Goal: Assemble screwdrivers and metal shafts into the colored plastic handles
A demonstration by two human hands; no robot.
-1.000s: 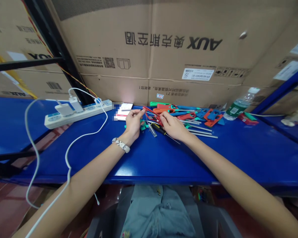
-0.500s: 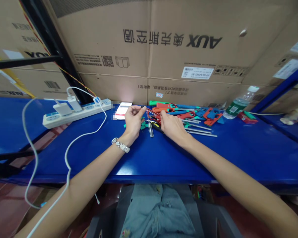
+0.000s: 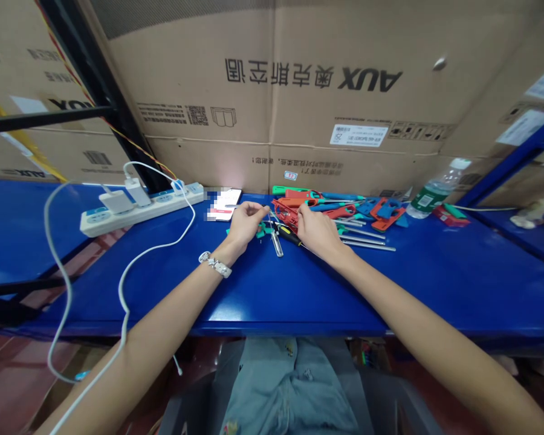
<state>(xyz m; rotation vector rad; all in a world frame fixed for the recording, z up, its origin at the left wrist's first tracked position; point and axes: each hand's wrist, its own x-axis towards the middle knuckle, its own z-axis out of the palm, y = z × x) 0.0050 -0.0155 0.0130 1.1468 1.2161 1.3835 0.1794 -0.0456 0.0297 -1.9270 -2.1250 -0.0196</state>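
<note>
Tabletop (image 3: 272, 296): glossy deep blue
Handle piece (image 3: 284, 211): bright red
Screwdriver (image 3: 290, 235): black grip marked with yellow
Small tube (image 3: 277, 244): clear and silvery
Tool pile (image 3: 299, 198): orange, red, green and blue handles, silver rods
Bottle (image 3: 428, 198): clear, green label, white cap
Power strip (image 3: 154, 204): white, blue patches
Carton (image 3: 176, 66): brown, black print, white sticker (upper left, a dark fine-meshed area)
Bracelet (image 3: 218, 266): white and silver
Trousers (image 3: 272, 374): faded blue-grey, small yellowish motifs
</note>
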